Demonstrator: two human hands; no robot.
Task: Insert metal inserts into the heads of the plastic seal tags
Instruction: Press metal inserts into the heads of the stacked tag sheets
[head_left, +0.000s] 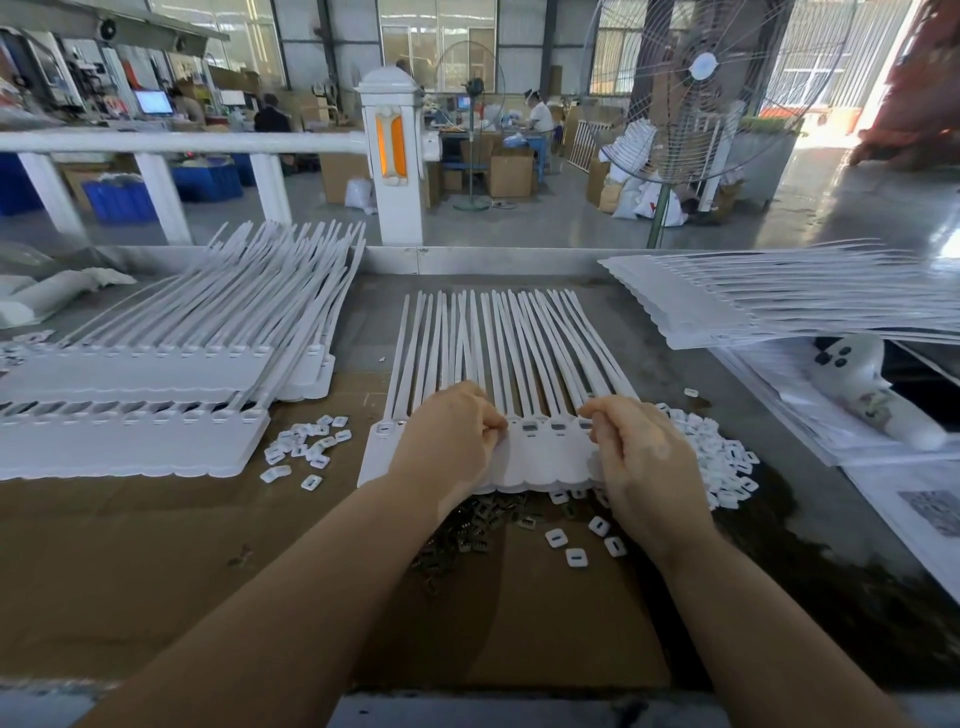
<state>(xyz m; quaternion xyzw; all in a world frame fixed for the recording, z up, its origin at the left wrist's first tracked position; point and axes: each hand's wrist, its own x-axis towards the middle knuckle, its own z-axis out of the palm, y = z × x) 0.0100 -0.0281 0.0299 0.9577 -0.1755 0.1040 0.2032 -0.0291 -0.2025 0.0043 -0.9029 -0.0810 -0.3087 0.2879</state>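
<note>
A sheet of seal tags (545, 457) lies at the frame's centre on the bench (156, 545). Its heads are pressed by the left hand (452, 441) and right hand (639, 457), fingers curled as if pinching; what is pinched cannot be told. Metal inserts (478, 519) lie just below the sheet.

Matt white plastic seal tags (545, 460), dull dark metal inserts (478, 519), rough brown cardboard (156, 545).

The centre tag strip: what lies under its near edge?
Dark metal inserts poke out from under the strip, on cardboard. White caps lie beside them. Both hands rest on the strip, hiding the rest.
</note>
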